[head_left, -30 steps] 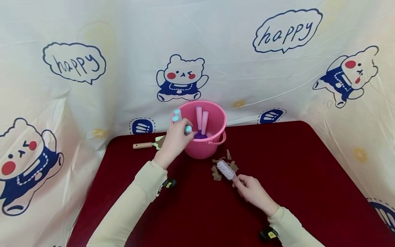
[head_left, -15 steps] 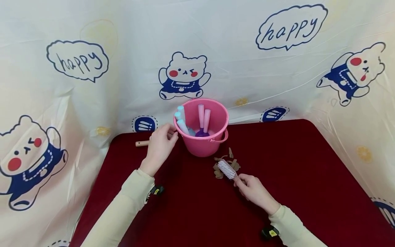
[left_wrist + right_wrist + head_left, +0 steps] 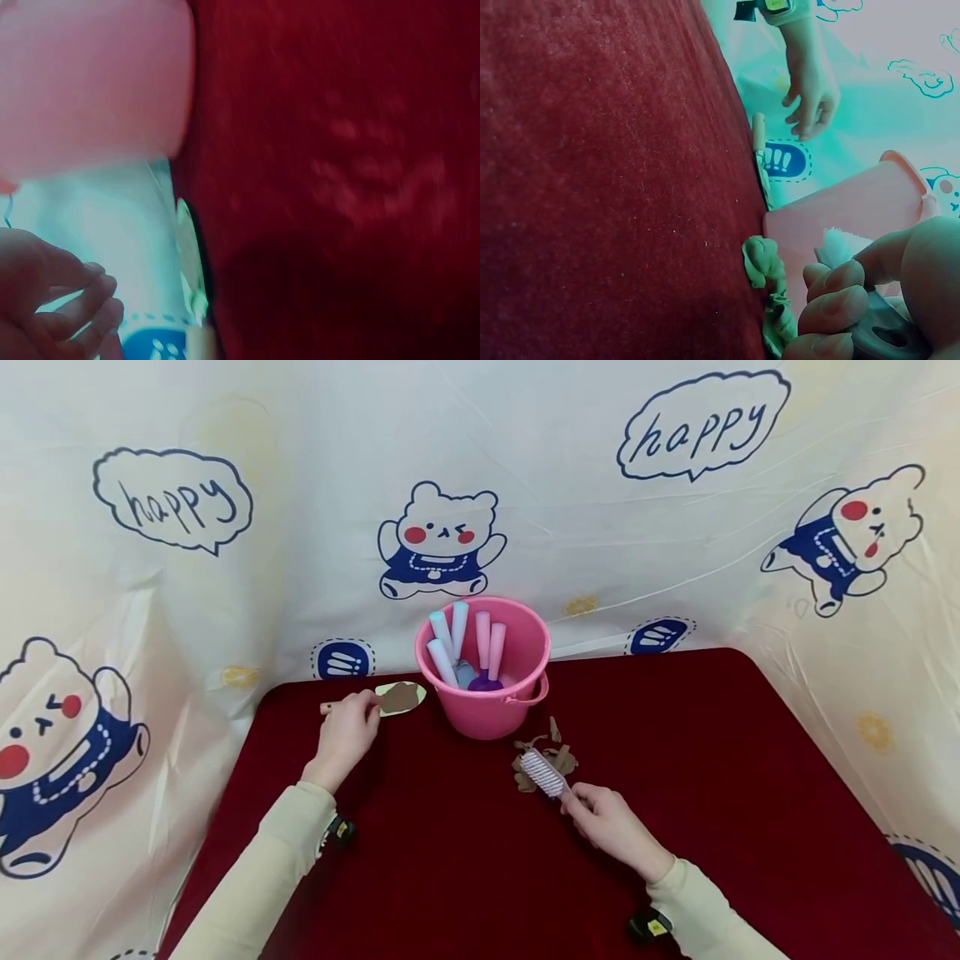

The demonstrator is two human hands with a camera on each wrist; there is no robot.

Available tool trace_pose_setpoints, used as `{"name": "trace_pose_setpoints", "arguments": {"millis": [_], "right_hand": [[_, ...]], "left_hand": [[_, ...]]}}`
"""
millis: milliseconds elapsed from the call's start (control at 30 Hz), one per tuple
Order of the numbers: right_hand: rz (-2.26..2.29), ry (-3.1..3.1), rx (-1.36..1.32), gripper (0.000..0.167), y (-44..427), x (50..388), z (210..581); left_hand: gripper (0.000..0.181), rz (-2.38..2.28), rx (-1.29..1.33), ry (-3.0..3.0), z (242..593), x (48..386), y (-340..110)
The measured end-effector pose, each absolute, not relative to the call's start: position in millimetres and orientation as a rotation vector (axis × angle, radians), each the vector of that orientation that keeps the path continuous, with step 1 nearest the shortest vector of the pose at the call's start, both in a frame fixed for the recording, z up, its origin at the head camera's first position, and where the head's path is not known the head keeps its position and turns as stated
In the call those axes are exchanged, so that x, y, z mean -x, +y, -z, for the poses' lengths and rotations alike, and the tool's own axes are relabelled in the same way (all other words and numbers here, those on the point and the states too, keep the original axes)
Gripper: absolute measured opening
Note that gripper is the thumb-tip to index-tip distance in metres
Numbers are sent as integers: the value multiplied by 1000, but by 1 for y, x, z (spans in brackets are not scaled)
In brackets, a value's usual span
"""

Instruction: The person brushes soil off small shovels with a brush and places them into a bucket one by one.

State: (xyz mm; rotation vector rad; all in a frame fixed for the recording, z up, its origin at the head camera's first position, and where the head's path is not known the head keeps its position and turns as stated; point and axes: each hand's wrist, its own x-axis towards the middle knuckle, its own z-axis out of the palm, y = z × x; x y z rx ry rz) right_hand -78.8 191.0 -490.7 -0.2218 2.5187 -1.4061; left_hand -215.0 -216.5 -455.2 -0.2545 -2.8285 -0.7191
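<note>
My left hand (image 3: 347, 735) hovers over the wooden handle of a small trowel (image 3: 400, 697), fingers loosely bent and holding nothing. In the right wrist view, a gap shows between that hand (image 3: 811, 97) and the trowel handle (image 3: 759, 131). The trowel lies flat, its pale green blade bearing a brown patch. With fingers and thumb, my right hand (image 3: 615, 831) grips the handle of a pale pink brush (image 3: 543, 772), bristles facing left. The brush head is above crumpled brown scraps (image 3: 566, 763), perhaps dry leaves; whether it touches them I cannot tell.
A pink bucket (image 3: 487, 716) stands upright at the back of the red-covered table (image 3: 480, 860), its handle (image 3: 536, 695) hanging to the right. Inside lean several tools with light blue handles (image 3: 442, 662) and two with pink handles (image 3: 496, 650). Behind hangs a printed curtain (image 3: 570, 485).
My left hand has let go of the blue-handled tools in the bucket and moved left and down to above the trowel handle. The right hand with the brush has barely moved.
</note>
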Motion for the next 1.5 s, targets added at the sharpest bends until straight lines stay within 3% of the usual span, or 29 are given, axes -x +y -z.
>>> {"name": "trace_pose_setpoints", "arguments": {"millis": [300,833,1333,1500], "right_hand": [[1436,2500,274,33,186,80,492],[1394,2492,268,34,188,78,494],[1391,2498,284,33,185,78,498],[1395,2495,317,33,183,79,498]], "left_hand": [[32,479,167,-2988,467,234,-248],[25,454,49,-3089,481,237,-249],[22,653,170,-3149,491,234,-261],[32,684,226,-3112,487,223,-263]]}}
